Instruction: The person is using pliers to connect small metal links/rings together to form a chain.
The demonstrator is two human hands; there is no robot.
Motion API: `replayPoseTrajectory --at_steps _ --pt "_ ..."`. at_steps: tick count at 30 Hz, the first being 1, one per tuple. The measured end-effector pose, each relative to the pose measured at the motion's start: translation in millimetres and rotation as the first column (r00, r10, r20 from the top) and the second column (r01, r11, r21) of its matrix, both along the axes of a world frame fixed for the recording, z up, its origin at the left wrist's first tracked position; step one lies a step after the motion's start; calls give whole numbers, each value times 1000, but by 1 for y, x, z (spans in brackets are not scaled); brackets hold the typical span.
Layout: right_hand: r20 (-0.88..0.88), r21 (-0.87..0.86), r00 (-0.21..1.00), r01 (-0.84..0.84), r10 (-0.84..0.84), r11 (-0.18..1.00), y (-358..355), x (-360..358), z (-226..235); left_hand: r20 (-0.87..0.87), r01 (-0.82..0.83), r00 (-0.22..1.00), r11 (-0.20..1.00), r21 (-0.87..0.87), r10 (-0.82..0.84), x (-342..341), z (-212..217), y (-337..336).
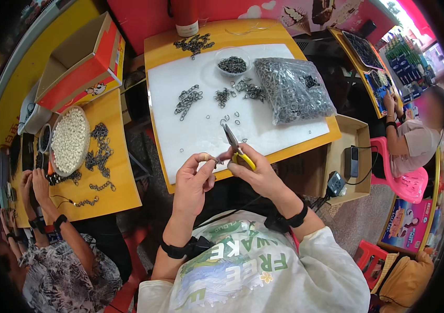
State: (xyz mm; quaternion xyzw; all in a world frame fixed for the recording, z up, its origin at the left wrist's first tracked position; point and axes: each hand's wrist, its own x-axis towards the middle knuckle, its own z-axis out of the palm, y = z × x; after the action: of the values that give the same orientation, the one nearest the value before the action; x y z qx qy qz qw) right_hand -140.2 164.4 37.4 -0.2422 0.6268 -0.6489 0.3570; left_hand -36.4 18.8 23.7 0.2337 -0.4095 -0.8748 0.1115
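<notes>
Here, nearest first:

Left hand: thumb and forefinger pinched shut on a small metal ring, which sits right at the fingertips, between the two hands.

Ring: I judge it light, stiff and slippery, easily dropped; best nipped by its rim, as it is now.

Right hand: fingers closed around the yellow handles of the pliers; the tips point up and away from the fingers, and whether they stand apart I cannot tell.

Just beyond the fingers: a white mat with loose rings scattered on it.

Farther from the fingers: short chains, a small bowl of rings, and to the right a clear bag full of rings.

Well left of the fingers: a person's hands at a round tray of white beads.

Far right: another seated person.
</notes>
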Motion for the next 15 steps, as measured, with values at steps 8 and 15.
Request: replayPoseTrajectory --at_steps 8,15 --pt "-100 -6 994 -32 31 999 -21 -4 15 86 241 970 952 -189 -229 24 8 -22" --pt "-563 81 757 -348 330 934 -104 37 44 281 134 960 879 -457 -1 123 12 -95"
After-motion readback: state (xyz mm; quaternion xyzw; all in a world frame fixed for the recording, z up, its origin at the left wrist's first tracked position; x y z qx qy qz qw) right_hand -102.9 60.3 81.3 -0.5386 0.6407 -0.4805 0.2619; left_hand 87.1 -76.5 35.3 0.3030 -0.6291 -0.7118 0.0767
